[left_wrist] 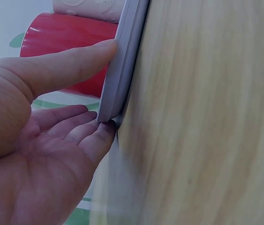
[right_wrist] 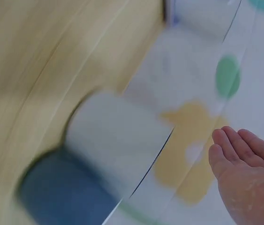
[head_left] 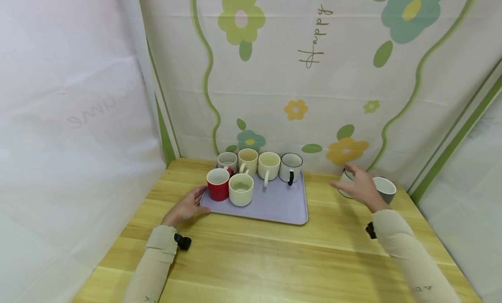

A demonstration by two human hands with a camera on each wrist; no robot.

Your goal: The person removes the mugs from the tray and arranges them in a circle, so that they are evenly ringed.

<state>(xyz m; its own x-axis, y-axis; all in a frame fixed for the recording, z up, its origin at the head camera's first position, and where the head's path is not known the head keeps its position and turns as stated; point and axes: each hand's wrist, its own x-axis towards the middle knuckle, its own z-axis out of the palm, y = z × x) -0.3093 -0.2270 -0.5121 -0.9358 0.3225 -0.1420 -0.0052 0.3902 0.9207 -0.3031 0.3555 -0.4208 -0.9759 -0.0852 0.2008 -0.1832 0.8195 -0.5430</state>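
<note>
My left hand (head_left: 190, 205) holds the left front corner of a lavender tray (head_left: 276, 207), with the thumb (left_wrist: 92, 56) on one side of its rim and the fingertips against the other. On that corner stand a red mug (head_left: 218, 190) and a cream mug (head_left: 241, 192). My right hand (head_left: 361, 186) hovers with fingers and thumb spread near a white mug (head_left: 346, 177) with a dark rim, partly covering it in the head view. In the right wrist view a gap shows between the hand (right_wrist: 251, 176) and the white mug (right_wrist: 117, 140).
Along the tray's back stand a white mug with a red handle (head_left: 227, 160), two cream mugs (head_left: 248, 160) (head_left: 269, 166) and a white mug with a black handle (head_left: 290, 168). A grey mug (head_left: 386, 195) sits right of my right hand. A printed curtain (head_left: 270, 85) hangs behind the wooden table (head_left: 251, 259).
</note>
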